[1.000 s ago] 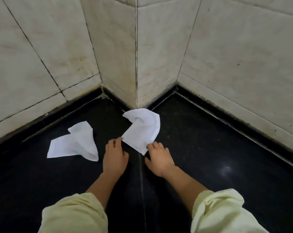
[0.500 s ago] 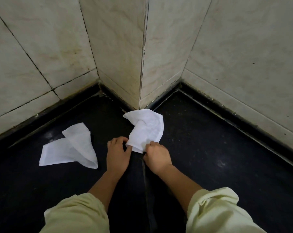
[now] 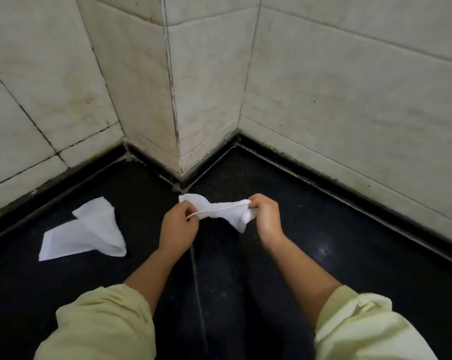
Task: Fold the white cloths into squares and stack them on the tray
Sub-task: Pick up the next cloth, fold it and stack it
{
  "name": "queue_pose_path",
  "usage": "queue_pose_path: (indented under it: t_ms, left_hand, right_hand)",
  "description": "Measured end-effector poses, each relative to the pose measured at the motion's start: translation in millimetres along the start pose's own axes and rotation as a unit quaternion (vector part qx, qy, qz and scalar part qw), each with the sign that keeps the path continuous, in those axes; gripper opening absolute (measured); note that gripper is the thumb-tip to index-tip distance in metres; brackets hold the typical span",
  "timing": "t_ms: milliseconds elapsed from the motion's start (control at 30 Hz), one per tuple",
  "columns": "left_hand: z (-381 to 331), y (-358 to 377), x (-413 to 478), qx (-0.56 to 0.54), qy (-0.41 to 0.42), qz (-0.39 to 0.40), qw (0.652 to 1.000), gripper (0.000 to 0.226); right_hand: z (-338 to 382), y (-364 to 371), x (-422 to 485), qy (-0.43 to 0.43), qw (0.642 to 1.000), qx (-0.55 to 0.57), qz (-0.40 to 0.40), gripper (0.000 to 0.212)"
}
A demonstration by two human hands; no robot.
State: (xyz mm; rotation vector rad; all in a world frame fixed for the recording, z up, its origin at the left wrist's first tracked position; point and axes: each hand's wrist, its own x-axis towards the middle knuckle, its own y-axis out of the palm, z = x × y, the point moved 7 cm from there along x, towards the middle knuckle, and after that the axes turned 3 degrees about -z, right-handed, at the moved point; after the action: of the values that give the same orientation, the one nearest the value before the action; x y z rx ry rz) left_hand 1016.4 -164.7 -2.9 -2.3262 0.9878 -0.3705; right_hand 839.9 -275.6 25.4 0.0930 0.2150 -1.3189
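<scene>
1. While both hands are raised in the middle of the scene, a white cloth (image 3: 224,213) hangs stretched between them. It is bunched into a rough band, just on the near side of the foot of the projecting wall corner (image 3: 176,141).
2. The left hand (image 3: 179,224) pinches the left end of this cloth. Its thumb and curled fingers are closed on the hem, and a thin loop of edge shows just below the fingertips.
3. The right hand (image 3: 267,216) grips the right end with its fingers curled over the top of the fabric. A loose corner droops down just to the left of its palm.
4. Whether that drooping corner touches the surface below cannot be told.
5. A second cloth (image 3: 87,232) lies on the dark floor (image 3: 349,255) to the left, well apart from both hands. It is loosely doubled over itself, with a flat end towards the near left and a rounded fold at its right.
6. The dark floor is glossy and faintly speckled. A thin pale seam (image 3: 197,281) runs from the near side towards the corner, between the two forearms.
7. Pale tiled walls (image 3: 349,100) with dark grout lines rise on the far side, and they are stained along the base.
8. Pale yellow sleeves, left (image 3: 97,323) and right (image 3: 362,328), are pushed up the forearms at the near edge.
</scene>
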Motion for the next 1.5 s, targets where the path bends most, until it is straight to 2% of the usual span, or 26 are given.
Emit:
queue_pose_path:
  t_ms: [67, 133, 267, 400, 667, 833, 967, 1067, 1267, 1367, 1500]
  left_hand:
    - [-25, 0, -9, 0.000, 0.021, 0.009, 1.000, 0.017]
    - [-47, 0, -19, -0.013, 0.030, 0.020, 0.999, 0.016]
    - [-91, 0, -37, -0.099, 0.055, 0.064, 0.991, 0.015]
    - [-127, 18, -59, -0.136, 0.034, 0.087, 0.986, 0.022]
    - [-172, 64, -99, -0.201, 0.008, 0.082, 0.976, 0.018]
    - [-192, 84, -120, -0.220, 0.016, 0.092, 0.971, 0.017]
    - [-190, 97, -146, -0.209, 0.014, 0.117, 0.971, 0.027]
    - [-175, 107, -171, -0.193, -0.008, 0.141, 0.971, 0.030]
    - [-125, 140, -228, -0.112, -0.100, 0.232, 0.961, 0.025]
    - [-100, 157, -251, -0.053, -0.141, 0.284, 0.947, 0.026]
    - [-79, 173, -267, -0.026, -0.200, 0.295, 0.934, 0.021]
  right_hand:
    - [10, -33, -5, 0.013, 1.000, 0.019, -0.007, 0.014]
    - [16, -65, -11, 0.034, 0.998, 0.048, -0.008, 0.009]
    - [26, -121, -26, 0.093, 0.988, 0.123, 0.031, 0.010]
    - [31, -187, -39, 0.114, 0.988, 0.095, 0.032, 0.008]
    - [32, -285, -57, 0.067, 0.996, 0.043, -0.040, 0.013]
    - [33, -331, -68, 0.039, 0.998, 0.030, -0.034, 0.016]
    - [19, -353, -79, 0.046, 0.999, 0.019, -0.008, 0.013]
    - [-7, -360, -91, 0.086, 0.996, 0.021, 0.028, 0.009]
    - [-83, -377, -124, 0.203, 0.977, -0.016, 0.067, 0.012]
    - [-113, -381, -140, 0.233, 0.968, -0.049, 0.081, 0.009]
    - [-137, -383, -153, 0.253, 0.959, -0.086, 0.092, 0.011]
